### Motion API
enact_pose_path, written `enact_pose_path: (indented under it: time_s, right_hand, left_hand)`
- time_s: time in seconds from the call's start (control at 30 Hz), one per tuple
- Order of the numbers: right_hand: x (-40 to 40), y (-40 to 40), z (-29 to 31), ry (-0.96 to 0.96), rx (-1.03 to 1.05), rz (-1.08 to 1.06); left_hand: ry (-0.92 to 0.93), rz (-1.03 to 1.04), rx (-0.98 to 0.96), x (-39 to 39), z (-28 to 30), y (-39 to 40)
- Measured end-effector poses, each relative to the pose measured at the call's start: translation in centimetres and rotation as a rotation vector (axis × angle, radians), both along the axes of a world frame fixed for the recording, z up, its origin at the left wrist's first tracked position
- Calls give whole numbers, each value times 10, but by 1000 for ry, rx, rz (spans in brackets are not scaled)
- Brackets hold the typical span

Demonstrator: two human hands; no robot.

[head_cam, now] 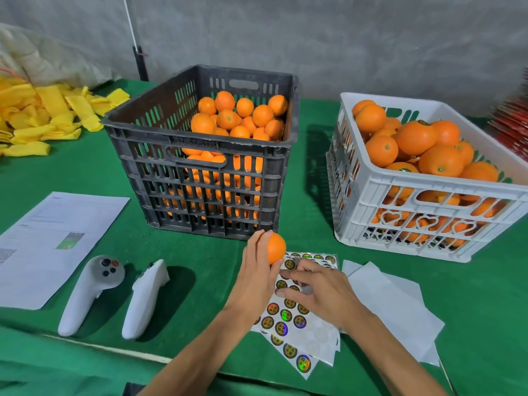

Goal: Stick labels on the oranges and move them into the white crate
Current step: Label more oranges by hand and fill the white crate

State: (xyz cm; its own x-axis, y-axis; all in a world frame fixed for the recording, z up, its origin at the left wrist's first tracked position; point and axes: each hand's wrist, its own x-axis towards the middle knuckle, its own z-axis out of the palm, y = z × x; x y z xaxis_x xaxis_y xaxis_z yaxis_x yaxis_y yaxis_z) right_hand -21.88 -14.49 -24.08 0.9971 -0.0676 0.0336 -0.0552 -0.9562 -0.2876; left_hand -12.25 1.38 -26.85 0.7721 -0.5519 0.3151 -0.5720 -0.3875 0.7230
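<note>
Green cloth covers the table (85, 172). At far left lies a heap of yellow foam fruit sleeves (43, 118), nearer a printed white paper sheet (57, 238), then two white handheld controllers (114, 295). A dark grey slatted plastic crate (148, 138) stands mid-table, filled with oranges. Just in front of it the left hand (257, 275) grips a single round orange (275, 248) above the table. Beside it, the right hand (323, 292) reaches down with curled fingers pinching at a sheet of round holographic sticker labels (285, 321). Blank white backing papers (400, 304) lie to the right. Behind them sits the white plastic crate (400, 201), heaped with oranges.
</note>
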Motion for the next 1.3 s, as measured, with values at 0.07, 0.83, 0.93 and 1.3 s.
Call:
enact_pose_path:
  time_s: [0.07, 0.83, 0.93, 1.3]
  right_hand:
    - [2, 0, 2, -11, -44, 47]
    - [-16, -18, -17, -167, 151, 38]
    - [-15, -16, -13, -227, 140, 81]
    - [-9, -14, -18, -111, 782, -105]
  left_hand:
    - [36, 5, -19, 1, -2, 1]
    - [171, -65, -102, 2, 3, 6]
    - [161, -117, -131, 0, 5, 7]
    - [196, -148, -79, 3, -2, 5]
